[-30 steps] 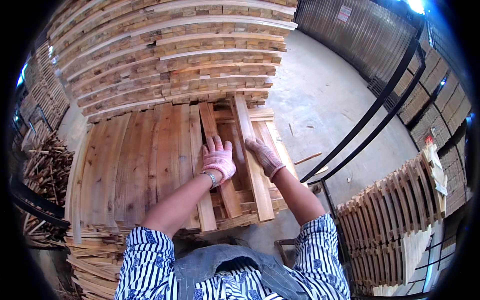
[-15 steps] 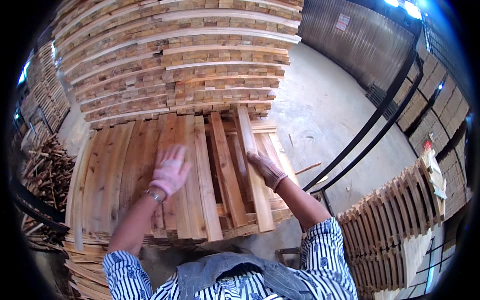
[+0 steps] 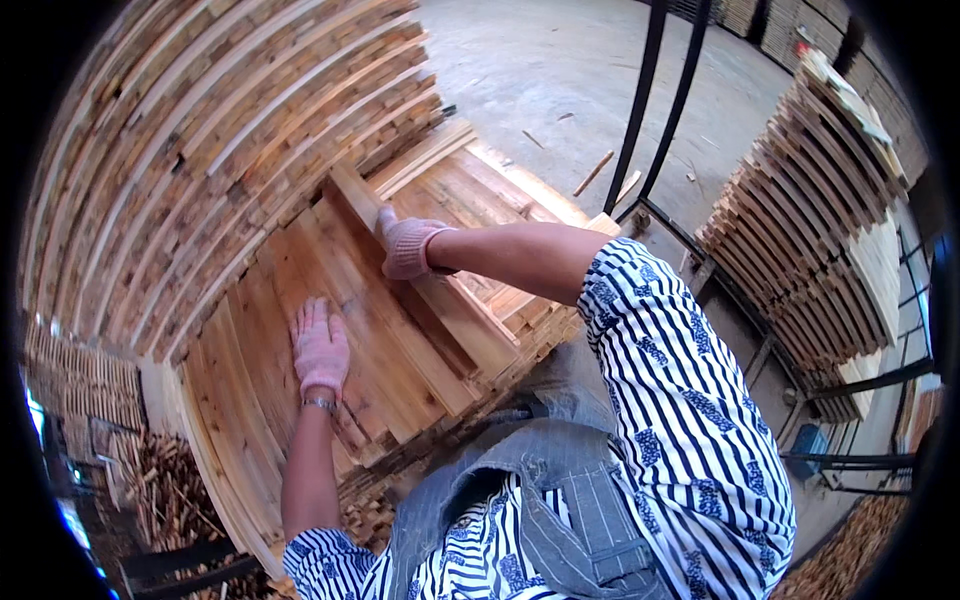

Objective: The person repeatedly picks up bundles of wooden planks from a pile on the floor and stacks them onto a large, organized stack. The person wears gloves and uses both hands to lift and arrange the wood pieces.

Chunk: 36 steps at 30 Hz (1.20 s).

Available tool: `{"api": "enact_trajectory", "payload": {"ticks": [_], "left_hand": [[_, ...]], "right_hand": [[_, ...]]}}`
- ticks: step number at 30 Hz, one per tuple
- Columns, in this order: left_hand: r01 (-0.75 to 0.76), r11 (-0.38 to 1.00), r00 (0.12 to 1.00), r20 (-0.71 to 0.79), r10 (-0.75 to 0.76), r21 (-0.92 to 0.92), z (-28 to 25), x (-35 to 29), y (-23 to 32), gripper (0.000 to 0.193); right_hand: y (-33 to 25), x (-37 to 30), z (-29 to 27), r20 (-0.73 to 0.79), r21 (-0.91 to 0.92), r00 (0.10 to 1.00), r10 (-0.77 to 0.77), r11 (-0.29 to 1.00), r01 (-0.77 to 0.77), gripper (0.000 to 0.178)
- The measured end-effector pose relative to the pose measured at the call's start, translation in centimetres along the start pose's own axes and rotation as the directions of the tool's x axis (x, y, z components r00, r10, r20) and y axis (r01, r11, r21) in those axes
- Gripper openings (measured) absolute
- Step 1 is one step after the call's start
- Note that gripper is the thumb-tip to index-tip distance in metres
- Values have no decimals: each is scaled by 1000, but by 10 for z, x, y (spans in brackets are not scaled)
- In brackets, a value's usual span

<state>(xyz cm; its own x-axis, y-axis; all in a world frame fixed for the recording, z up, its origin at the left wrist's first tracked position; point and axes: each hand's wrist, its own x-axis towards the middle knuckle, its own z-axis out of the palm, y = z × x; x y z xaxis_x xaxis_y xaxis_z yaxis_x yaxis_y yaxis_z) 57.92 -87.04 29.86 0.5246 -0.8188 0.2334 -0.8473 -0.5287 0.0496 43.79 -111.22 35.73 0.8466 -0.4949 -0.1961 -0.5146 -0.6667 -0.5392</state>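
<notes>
My left hand (image 3: 322,350), in a pinkish knit glove, lies flat with fingers stretched on a layer of wooden boards (image 3: 270,285) set side by side. A metal band (image 3: 320,402) circles that wrist. To its right, my gloved right hand (image 3: 408,248) is closed round the edge of a single wooden board (image 3: 468,330). This board sits on top of the layer, slightly raised, and runs from the tall stack towards me. My right fingertips are partly hidden by the board and the hand itself.
A tall stack of layered planks (image 3: 230,130) rises behind the boards. Stacked slats (image 3: 800,210) stand at the right, beyond black metal bars (image 3: 645,110). A heap of wood scraps (image 3: 170,480) lies at the lower left. Sticks (image 3: 593,174) lie on the concrete floor.
The view has turned to the right. My right hand has brought its board leftward across the layer, closer to the row. My left hand stays flat on the boards.
</notes>
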Motion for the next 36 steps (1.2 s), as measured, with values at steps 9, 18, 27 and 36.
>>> {"api": "enact_trajectory", "payload": {"ticks": [9,18,27,36], "left_hand": [[10,995,1000,11,-11,96,8,-2,5,53],[1,998,999,46,-3,58,-8,7,10,51],[-69,988,997,-36,75,139,6,-2,7,50],[-203,979,974,-101,204,19,1,-10,3,46]], "right_hand": [[70,-13,-31,-130,185,983,-129,971,152,66],[28,-35,-6,-345,-13,938,-17,1000,13,67],[36,-226,47,-784,-162,590,-192,981,104,71],[11,-197,106,-822,-111,563,-85,994,-13,58]]}}
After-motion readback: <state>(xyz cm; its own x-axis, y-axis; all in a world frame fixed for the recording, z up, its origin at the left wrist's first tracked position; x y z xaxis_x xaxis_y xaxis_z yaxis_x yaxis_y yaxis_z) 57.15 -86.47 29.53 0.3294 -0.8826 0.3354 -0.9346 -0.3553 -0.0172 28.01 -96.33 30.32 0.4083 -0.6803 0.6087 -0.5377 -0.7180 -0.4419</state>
